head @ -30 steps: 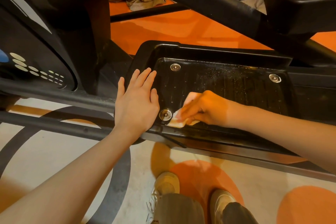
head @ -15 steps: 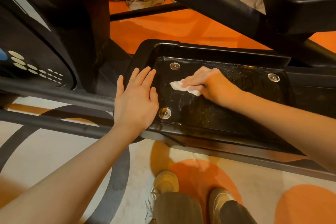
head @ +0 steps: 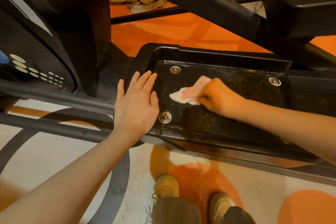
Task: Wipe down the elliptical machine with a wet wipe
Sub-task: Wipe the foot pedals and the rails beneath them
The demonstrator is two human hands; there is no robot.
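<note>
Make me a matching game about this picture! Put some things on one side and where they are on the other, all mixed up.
Things:
1. wet wipe
2. left hand
3. shoes
4. crumpled cloth

Places:
A. on the orange floor behind the machine
B. lying flat on the pedal's front edge
C. on the patterned floor at the bottom
D. under the right hand

Pairs: 1-D, 2-B, 3-C, 4-A
</note>
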